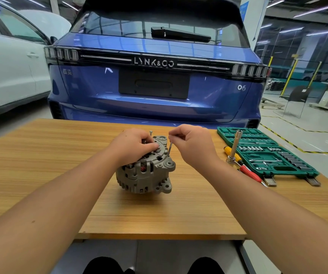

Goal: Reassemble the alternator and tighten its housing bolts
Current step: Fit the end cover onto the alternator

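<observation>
Tabletop (60, 175): wood-grain, carries all items.
Alternator (146, 175): mid-tabletop, housing halves mated, end face up.
Left hand (133, 145): fingers curled over the alternator's top, gripping and steadying it.
Right hand (192, 144): just right of the alternator, pinching a long bolt (170, 149), tip at a rim hole.
Second bolt (151, 132): stands proud at the alternator's far edge.
Socket driver (234, 147), socket case (266, 151): well right of the alternator.
Advice: keep bolt plumb, start threads by fingers, seat all bolts, then tighten evenly.
</observation>
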